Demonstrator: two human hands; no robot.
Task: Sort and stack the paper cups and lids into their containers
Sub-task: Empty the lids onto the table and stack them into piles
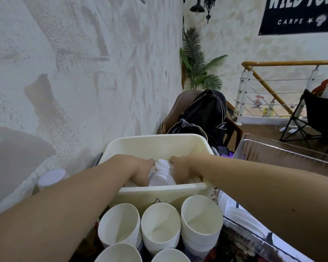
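Observation:
Both my hands reach down into a cream plastic bin [155, 142]. Between them stands a stack of white lids [162, 174]. My left hand [140, 171] grips the stack from the left, and my right hand [180, 170] grips it from the right; the fingertips are hidden behind the lids and the bin's near wall. In front of the bin stand several stacks of white paper cups [160, 226], open ends up. More white lids [235, 212] lie in a clear container [273, 148] to the right.
A rough plaster wall runs close along the left. One upside-down cup [51, 177] stands by the wall. Behind the bin a black backpack [206, 112] sits on a brown chair. A stair railing [273, 80] and a folding chair [314, 114] are at the right.

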